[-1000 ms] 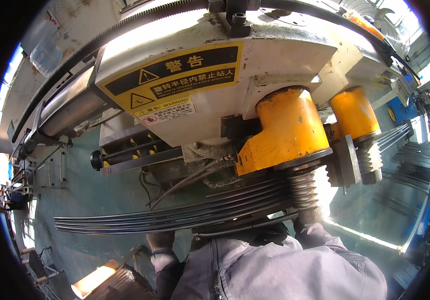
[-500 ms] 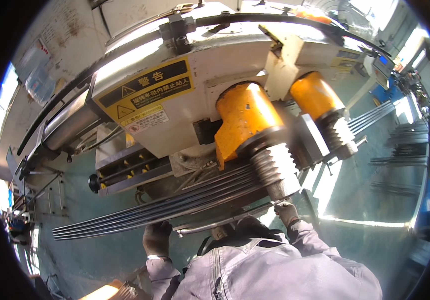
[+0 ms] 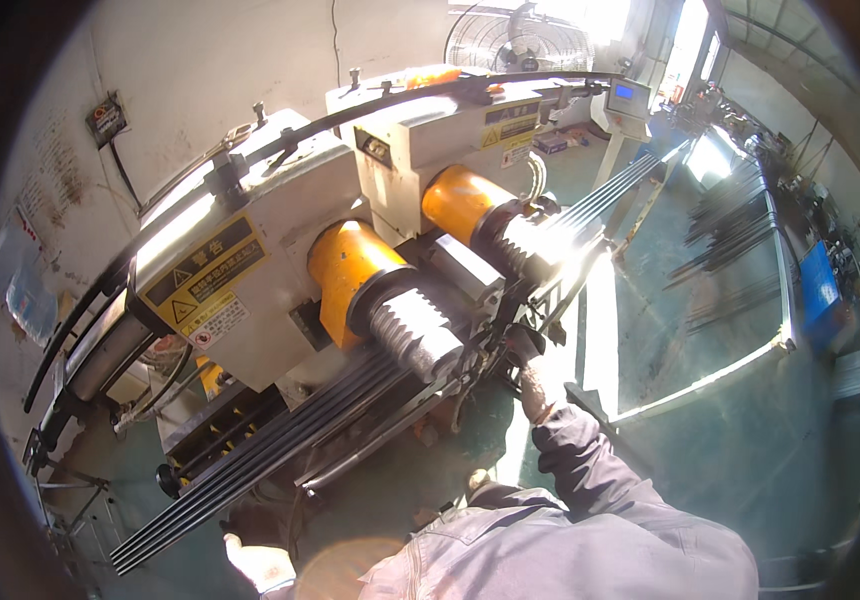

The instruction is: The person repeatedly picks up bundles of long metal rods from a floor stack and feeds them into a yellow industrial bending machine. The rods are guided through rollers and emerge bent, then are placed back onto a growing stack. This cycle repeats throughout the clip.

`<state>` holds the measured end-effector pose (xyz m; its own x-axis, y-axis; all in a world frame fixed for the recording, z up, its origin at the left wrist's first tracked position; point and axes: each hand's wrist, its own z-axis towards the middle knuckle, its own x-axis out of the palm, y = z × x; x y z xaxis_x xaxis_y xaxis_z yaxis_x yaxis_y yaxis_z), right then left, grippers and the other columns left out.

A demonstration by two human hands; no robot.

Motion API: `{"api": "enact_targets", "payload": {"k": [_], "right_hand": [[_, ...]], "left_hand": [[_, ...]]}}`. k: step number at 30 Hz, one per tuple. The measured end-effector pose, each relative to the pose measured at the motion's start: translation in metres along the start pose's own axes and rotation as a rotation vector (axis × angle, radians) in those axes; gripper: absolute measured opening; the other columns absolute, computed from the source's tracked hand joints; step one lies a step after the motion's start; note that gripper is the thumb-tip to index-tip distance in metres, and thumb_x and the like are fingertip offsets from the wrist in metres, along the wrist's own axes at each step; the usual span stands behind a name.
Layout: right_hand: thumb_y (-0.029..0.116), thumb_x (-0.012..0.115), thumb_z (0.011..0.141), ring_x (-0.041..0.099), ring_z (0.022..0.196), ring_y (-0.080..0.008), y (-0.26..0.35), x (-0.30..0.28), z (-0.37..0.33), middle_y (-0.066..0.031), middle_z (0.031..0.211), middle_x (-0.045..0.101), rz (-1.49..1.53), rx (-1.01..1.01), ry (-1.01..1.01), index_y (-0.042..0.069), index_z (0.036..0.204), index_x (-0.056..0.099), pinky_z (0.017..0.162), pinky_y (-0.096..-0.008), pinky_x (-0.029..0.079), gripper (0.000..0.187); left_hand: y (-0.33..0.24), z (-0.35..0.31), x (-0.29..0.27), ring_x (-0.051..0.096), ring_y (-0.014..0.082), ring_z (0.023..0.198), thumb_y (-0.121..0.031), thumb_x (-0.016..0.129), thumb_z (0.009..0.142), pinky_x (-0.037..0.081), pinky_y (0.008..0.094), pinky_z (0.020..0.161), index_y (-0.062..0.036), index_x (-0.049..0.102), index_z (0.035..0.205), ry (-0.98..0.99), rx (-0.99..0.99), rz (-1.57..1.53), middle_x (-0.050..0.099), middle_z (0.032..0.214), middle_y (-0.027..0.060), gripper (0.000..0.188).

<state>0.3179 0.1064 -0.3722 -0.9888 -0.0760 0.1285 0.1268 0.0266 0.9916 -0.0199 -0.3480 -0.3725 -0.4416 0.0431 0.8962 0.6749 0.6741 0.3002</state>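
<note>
Metal rods [image 3: 250,468] ran from the frame's lower left toward its centre. My left hand [image 3: 253,552] was near them, my right hand [image 3: 523,346] by the machine [image 3: 295,262]; I couldn't tell either's grip.

Workshop with industrial machine [image 3: 295,200], metal rods [image 3: 250,468]

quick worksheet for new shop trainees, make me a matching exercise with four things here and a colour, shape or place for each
Column 1
1. Cylindrical housings
2. Long bars
3. Small screen
4. Fan

Column 2
A. Lit blue
B. Round and caged
C. Orange
D. Reaching toward the picture's lower left

Right pairs: 1-C, 2-D, 3-A, 4-B
</note>
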Motion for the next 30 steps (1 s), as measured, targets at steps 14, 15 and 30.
{"api": "enact_targets", "payload": {"k": [14,15,30], "right_hand": [[0.027,0.06,0.113,0.067,0.079,-0.0168,-0.041,0.054,0.089,-0.0042,0.097,0.074,0.468,-0.014,0.138,0.003,0.117,0.076,0.071,-0.0323,0.054,0.029],[0.022,0.055,0.114,0.068,0.078,-0.0178,-0.042,0.054,0.092,-0.0063,0.098,0.075,0.553,0.024,0.149,0.003,0.118,0.073,0.071,-0.0326,0.056,0.026],[0.015,0.066,0.106,0.077,0.09,-0.0217,0.04,0.058,0.102,-0.0103,0.108,0.078,0.294,-0.145,0.164,0.003,0.127,0.074,0.075,-0.0357,0.06,0.025]], "left_hand": [[0.116,0.007,0.11,0.058,0.0118,0.067,-0.051,0.079,0.102,0.052,0.0336,0.069,-0.0122,0.071,0.088,0.011,0.777,1.054,0.062,0.073,-0.0042,0.042],[0.126,0.002,0.119,0.059,0.0114,0.07,-0.052,0.079,0.102,0.053,0.0338,0.072,-0.0115,0.072,0.091,-0.007,0.828,1.137,0.062,0.075,-0.0044,0.043],[0.231,0.04,0.286,0.071,0.0237,0.114,-0.016,0.056,0.115,0.061,0.0388,0.104,-0.0043,0.059,0.151,0.372,1.033,1.467,0.072,0.136,0.0162,0.039]]}}
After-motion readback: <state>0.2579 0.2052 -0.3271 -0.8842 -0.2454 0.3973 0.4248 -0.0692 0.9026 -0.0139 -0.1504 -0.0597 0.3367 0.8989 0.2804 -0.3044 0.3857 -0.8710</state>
